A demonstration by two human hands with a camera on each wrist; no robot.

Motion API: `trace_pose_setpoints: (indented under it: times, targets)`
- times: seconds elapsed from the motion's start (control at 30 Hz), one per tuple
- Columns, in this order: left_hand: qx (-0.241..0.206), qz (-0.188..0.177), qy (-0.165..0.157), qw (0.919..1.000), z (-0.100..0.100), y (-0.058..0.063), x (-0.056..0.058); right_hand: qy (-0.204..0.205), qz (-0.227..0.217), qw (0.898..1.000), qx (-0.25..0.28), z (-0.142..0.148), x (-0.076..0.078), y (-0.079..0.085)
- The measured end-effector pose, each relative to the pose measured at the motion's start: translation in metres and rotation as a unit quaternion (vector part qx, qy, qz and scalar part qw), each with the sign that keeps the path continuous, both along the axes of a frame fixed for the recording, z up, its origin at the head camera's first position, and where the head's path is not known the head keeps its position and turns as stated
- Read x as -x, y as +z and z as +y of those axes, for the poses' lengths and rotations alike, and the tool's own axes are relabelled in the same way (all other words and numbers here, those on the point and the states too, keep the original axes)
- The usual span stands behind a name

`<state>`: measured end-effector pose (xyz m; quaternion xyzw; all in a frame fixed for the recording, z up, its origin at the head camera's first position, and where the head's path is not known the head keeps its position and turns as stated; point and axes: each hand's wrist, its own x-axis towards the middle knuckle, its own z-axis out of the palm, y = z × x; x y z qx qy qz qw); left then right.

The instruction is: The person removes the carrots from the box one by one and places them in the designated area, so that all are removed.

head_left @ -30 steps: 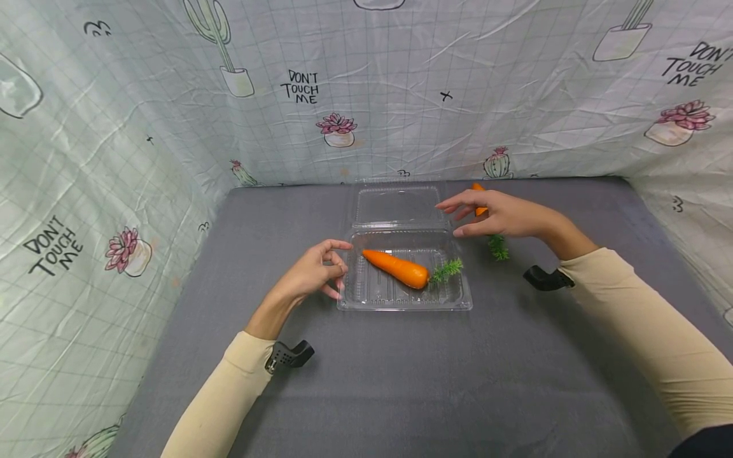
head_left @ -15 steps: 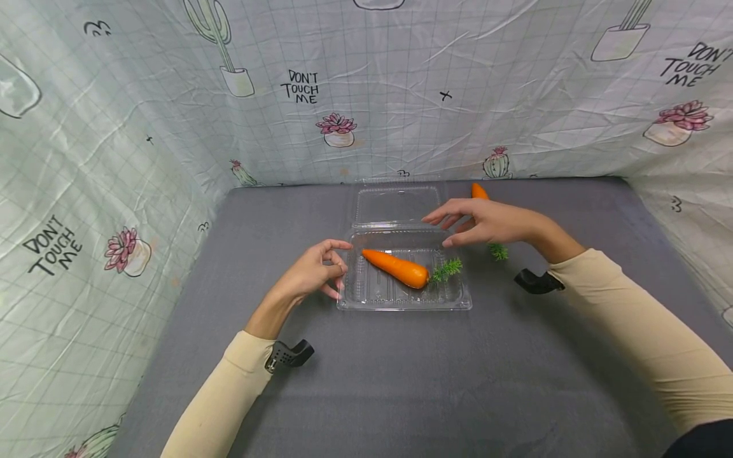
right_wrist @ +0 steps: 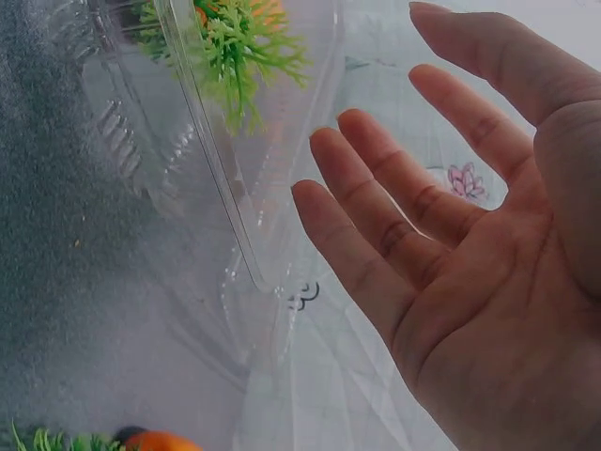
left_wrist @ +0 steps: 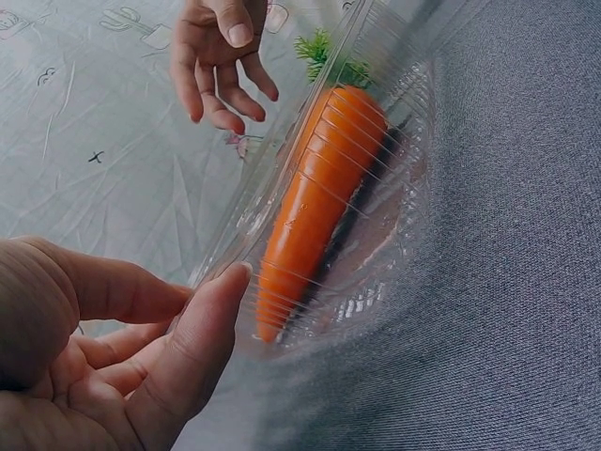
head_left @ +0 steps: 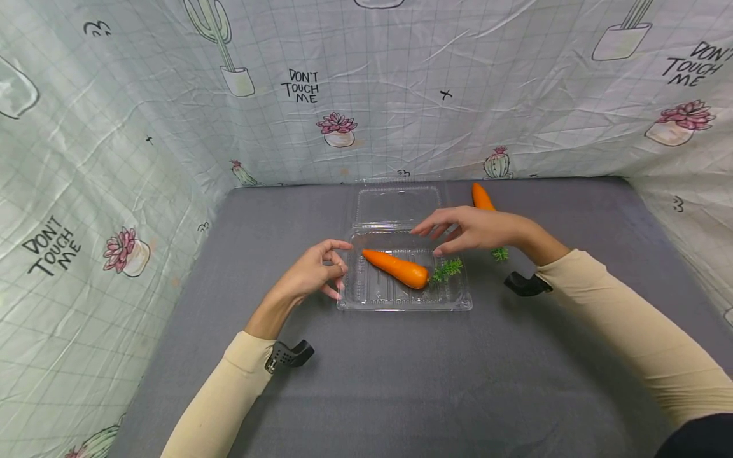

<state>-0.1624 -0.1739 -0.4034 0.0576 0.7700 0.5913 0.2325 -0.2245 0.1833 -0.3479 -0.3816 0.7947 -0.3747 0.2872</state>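
A clear plastic clamshell container (head_left: 403,309) lies with its hinged lid (head_left: 395,207) folded back away from me. Inside the base rests an orange carrot (head_left: 396,268) with a green leafy top (head_left: 448,270), its tip to the left. My left hand (head_left: 309,272) pinches the container's left rim between thumb and fingers, as the left wrist view shows. Above the back right of the base hovers my right hand (head_left: 474,230), fingers spread and loosely bent around nothing. In the right wrist view its palm (right_wrist: 507,310) faces the container wall.
A second carrot (head_left: 482,196) lies on the grey tabletop (head_left: 366,381) right of the lid, partly hidden behind the right hand. Printed cloth (head_left: 401,95) hangs behind and along both sides. Each wrist wears a black camera mount.
My right hand has moved left and toward me, from beside the second carrot to over the container's base. The second carrot shows more now. The left hand has stayed in place.
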Motion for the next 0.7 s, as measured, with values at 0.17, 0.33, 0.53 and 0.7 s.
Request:
trace_pose_setpoints:
  times: [0.17, 0.33, 0.53, 0.7]
  targets:
    - [0.005, 0.002, -0.001, 1.0, 0.0, 0.0, 0.0, 0.012, -0.001, 1.0, 0.0, -0.005, 0.001, -0.003]
    - [0.009, 0.003, -0.001, 1.0, 0.0, 0.0, 0.0, 0.02, -0.007, 1.0, -0.003, -0.009, 0.001, -0.006]
    - [0.01, 0.003, 0.0, 0.9999, 0.0, 0.0, 0.0, 0.034, -0.008, 0.999, -0.011, -0.015, 0.001, -0.013]
    - [0.009, 0.002, 0.001, 1.0, 0.0, -0.001, 0.0, 0.046, -0.003, 0.999, -0.02, -0.02, 0.001, -0.016]
